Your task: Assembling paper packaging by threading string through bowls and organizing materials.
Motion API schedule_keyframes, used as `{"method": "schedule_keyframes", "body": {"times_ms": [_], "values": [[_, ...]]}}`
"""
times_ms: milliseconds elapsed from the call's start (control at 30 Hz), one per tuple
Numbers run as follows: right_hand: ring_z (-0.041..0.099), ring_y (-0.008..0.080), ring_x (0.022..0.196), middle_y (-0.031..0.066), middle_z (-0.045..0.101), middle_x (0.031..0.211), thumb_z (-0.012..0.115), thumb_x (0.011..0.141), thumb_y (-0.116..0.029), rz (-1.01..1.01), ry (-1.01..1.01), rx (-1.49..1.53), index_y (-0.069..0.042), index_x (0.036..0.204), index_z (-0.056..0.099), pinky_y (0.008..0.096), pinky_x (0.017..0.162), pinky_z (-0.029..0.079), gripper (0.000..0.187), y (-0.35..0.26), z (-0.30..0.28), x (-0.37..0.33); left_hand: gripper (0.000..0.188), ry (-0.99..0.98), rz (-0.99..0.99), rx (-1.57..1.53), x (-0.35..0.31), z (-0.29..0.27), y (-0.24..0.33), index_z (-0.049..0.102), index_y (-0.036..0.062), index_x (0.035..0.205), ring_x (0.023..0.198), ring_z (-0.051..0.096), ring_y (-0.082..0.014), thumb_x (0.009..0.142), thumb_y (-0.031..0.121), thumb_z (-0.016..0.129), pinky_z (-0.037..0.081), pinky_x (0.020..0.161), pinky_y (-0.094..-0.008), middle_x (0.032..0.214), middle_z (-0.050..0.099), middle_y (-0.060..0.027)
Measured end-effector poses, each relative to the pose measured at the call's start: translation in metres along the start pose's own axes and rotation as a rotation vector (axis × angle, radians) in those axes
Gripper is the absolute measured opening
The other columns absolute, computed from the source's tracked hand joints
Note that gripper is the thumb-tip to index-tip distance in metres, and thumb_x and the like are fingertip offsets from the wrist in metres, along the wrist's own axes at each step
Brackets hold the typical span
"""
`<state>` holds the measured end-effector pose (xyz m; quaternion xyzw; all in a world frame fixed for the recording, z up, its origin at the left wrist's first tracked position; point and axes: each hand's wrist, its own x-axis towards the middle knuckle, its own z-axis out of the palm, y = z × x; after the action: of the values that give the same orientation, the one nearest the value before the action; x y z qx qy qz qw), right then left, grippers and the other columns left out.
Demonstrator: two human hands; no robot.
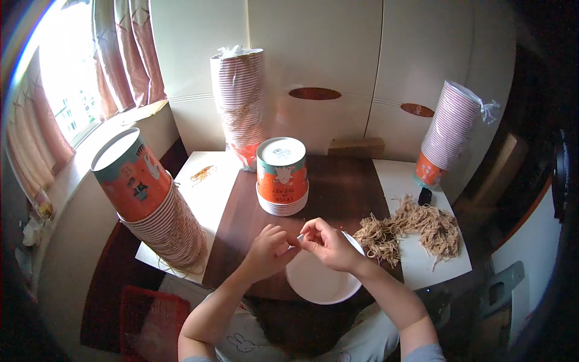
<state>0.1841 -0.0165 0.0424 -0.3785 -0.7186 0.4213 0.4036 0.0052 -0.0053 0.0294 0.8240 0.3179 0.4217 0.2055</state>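
Note:
A white-lined paper bucket [322, 280] is directly in front of me, its wide mouth facing up. Over its far left rim, my left hand [271, 250] and my right hand [330, 244] meet with fingers pinched together. The fingertips hide whatever is between them, and I cannot tell whether they grip the rim or something thin. Beyond them stands a short stack of upside-down orange and teal paper buckets [282, 178] with printed cartoon figures. To the right of my right hand lies a tangled heap of tan paper twine [416, 232].
A tall, leaning stack of buckets [166, 223] rises at the left. Plastic-wrapped stacks stand at the back left [240, 102] and back right [447, 130]. A small black object [425, 196] lies by the twine. White boards flank the brown tabletop [350, 187]; a red basket [154, 320] is below left.

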Motion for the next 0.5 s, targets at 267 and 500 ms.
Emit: {"method": "schedule_keyframes", "body": {"times_ms": [267,500], "values": [[0.050,0.0093,0.071,0.0022,0.049,0.075,0.054,0.081,-0.006,-0.059,0.044,0.027,-0.004,0.090,0.043,0.0246,0.064,0.042,0.015,0.010,0.008,0.003,0.014,-0.034,0.035,0.077,0.002,-0.004,-0.008,0.056,0.0086,0.073,0.073,0.046,-0.0240,0.064,0.012,0.067,0.038,0.066,-0.0337,0.072,0.049,-0.0050],[0.047,0.0075,0.072,0.0009,0.047,0.076,0.053,0.079,0.001,-0.030,0.060,0.214,-0.003,0.087,0.043,0.0230,0.065,0.042,0.014,-0.002,0.009,0.012,0.011,-0.180,0.040,0.196,0.000,-0.015,-0.026,0.057,0.0119,0.072,0.078,0.047,-0.0237,0.064,0.014,0.065,0.037,0.069,-0.0360,0.075,0.050,-0.0032]]}}
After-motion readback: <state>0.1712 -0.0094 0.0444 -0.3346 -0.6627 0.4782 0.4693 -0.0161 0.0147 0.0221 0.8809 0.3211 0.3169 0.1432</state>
